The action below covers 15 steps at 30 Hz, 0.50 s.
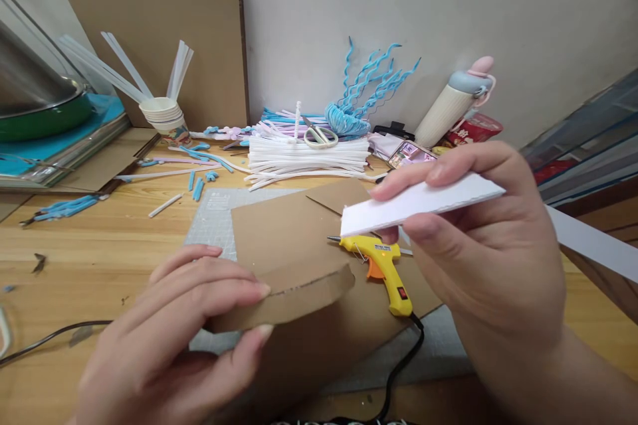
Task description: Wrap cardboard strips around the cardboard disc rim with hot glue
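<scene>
My left hand (194, 325) grips a piece of brown cardboard (309, 293) with a curved edge band, fingers on top and thumb below. In my right hand (491, 246) a white strip (419, 202), perhaps paper or foam board, is pinched between thumb and fingers; a long white tail (593, 242) shows behind the wrist and may be part of it. The strip is held apart from the cardboard, above and to its right. Beneath my right hand a yellow hot glue gun (381, 255) lies on a flat cardboard sheet (279, 232), its nozzle pointing left.
White pipe cleaners (309, 163) are bundled at the back with scissors (320, 136) on top. Paper cups (163, 116) hold glue sticks. A bottle (448, 106) leans by the wall. The gun's black cord (403, 365) runs towards me. A grey cutting mat (212, 216) lies underneath.
</scene>
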Tool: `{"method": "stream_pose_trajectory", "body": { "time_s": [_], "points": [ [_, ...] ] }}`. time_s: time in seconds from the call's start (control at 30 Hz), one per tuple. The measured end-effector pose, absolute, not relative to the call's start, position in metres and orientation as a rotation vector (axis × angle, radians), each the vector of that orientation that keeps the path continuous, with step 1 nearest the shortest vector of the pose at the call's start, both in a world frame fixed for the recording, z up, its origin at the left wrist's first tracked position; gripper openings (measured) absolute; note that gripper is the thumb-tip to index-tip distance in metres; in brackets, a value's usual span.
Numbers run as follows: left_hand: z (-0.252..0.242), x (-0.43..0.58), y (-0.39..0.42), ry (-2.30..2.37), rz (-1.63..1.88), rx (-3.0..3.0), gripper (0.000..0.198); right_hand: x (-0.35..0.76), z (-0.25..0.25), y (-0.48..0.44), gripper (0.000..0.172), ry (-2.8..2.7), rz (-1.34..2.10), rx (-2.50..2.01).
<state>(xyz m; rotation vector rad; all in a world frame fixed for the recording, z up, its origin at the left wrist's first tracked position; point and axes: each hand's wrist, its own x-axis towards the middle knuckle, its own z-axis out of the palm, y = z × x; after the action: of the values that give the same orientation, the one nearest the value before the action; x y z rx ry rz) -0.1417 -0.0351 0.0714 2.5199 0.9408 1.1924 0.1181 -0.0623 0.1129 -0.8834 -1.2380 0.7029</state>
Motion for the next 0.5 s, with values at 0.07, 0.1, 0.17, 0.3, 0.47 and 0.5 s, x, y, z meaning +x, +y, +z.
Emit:
{"method": "stream_pose_trajectory", "body": {
  "time_s": [0.07, 0.1, 0.17, 0.3, 0.47, 0.5],
  "points": [
    [0.069, -0.142, -0.035, 1.067, 1.245, 2.449, 0.015, 0.117, 0.11, -0.065, 0.019, -1.18, 0.791, -0.858],
    [0.069, -0.142, -0.035, 1.118, 1.263, 2.424, 0.014, 0.116, 0.109, -0.067, 0.018, -1.18, 0.81, -0.843],
    [0.07, -0.14, -0.034, 1.175, 1.278, 2.403, 0.012, 0.115, 0.105, -0.072, 0.016, -1.237, 0.807, -0.812],
    [0.074, -0.136, -0.031, 1.196, 1.277, 2.378, 0.011, 0.113, 0.102, -0.08, 0.017, -1.658, 0.628, -0.76],
    [0.074, -0.136, -0.028, 1.173, 1.282, 2.385, 0.012, 0.113, 0.103, -0.084, 0.024, -1.926, 0.481, -0.744],
    [0.074, -0.137, -0.028, 1.167, 1.276, 2.392, 0.012, 0.113, 0.103, -0.084, 0.024, -1.922, 0.441, -0.774]
  ]
}}
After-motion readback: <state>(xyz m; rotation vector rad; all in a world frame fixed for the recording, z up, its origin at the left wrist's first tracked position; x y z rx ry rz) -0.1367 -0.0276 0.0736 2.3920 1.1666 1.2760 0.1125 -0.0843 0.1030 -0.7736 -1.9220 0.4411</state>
